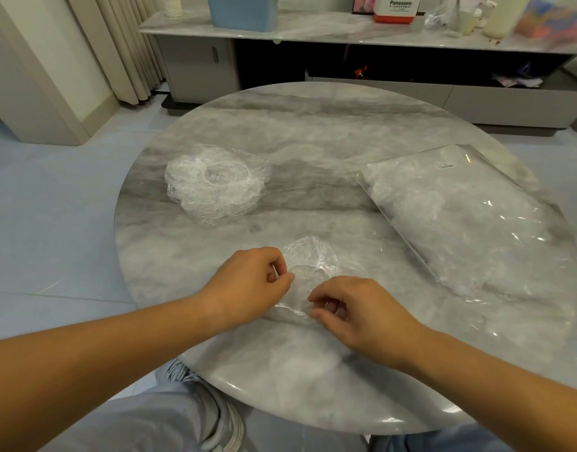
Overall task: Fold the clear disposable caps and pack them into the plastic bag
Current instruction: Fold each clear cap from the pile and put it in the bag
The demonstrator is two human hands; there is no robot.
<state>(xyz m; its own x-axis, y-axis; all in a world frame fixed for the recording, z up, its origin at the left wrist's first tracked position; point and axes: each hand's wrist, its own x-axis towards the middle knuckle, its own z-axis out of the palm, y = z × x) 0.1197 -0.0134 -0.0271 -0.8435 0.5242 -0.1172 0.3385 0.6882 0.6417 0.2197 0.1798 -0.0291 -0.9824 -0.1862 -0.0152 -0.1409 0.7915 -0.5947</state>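
Two things lie on the counter (pixel 313 132): a cap pile (pixel 215 187) left, a bag (pixel 469 216) right. The left hand (pixel 244 282) and right hand (pixel 362 308) pinch one crumpled clear cap (pixel 310 265).

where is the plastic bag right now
In the head view the plastic bag lies on the right side of the marble table, right of the cap pile.

Round grey marble table (pixel 313 125) on pale tiled floor (pixel 52 223); long grey marble-topped cabinet (pixel 199 73) at twelve o'clock, beige pleated curtain (pixel 127 44) at ten.
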